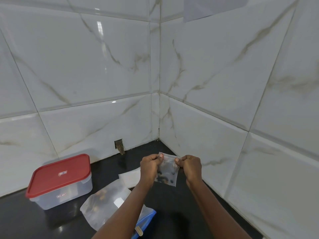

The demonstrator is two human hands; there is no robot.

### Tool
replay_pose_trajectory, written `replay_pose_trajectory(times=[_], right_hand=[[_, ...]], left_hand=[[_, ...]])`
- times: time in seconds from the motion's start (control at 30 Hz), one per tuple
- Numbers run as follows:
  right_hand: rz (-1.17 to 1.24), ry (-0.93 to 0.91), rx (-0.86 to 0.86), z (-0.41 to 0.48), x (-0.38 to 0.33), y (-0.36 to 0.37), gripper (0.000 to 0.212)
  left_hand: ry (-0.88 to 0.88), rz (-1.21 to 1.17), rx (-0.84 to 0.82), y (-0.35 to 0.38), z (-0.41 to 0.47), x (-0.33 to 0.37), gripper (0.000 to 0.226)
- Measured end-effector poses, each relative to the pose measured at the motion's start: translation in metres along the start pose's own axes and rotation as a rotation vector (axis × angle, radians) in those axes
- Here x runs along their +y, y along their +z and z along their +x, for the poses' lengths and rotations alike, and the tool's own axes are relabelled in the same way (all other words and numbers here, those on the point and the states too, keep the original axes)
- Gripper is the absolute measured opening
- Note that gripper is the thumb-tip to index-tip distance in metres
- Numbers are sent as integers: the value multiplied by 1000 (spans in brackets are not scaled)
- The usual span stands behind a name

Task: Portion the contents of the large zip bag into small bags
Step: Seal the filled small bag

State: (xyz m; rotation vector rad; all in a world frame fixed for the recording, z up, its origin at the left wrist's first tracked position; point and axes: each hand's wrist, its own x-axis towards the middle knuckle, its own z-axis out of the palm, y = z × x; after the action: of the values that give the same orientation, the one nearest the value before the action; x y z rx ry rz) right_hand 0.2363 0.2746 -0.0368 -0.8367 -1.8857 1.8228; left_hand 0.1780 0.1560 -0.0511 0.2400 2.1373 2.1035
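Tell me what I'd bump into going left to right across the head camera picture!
Red-lidded box → large zip bag → left hand → small bag → right hand.

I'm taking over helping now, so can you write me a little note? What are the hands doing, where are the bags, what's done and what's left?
Left hand: pinches one top corner of the small bag.
Right hand: pinches the other top corner.
Small bag: held up above the black counter, with dark pieces inside. I cannot tell if it is sealed.
Large zip bag: lies on the counter under the left forearm, with some contents in it.
Spare small bags: lie flat behind the left hand.
Done: this bag has its portion.
Left: probably press it closed, set it down and fill more.
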Motion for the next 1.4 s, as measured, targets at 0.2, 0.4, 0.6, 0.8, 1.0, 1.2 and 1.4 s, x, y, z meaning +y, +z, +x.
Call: replay_pose_trajectory(times=[0.2,0.4,0.6,0.8,1.0,1.2,1.4], right_hand=[[-8,80,-114,9,36,-4,16],[-187,150,-35,31,65,1,31],[-276,188,37,52,89,6,13],[-334,174,22,66,109,1,9],[-540,166,116,64,107,6,18],[-867,-171,105,46,88,41,23],[-857,-66,-332,30,89,109,42]], left_hand=[[-73,124,-124,3,7,-29,15],[-100,382,-80,13,21,-50,11],[-107,479,-26,27,36,-69,20],[-159,664,-73,36,48,-87,31],[-85,696,-24,31,52,-85,16],[-88,633,157,-9,67,-73,19],[-208,686,296,-56,78,-72,34]])
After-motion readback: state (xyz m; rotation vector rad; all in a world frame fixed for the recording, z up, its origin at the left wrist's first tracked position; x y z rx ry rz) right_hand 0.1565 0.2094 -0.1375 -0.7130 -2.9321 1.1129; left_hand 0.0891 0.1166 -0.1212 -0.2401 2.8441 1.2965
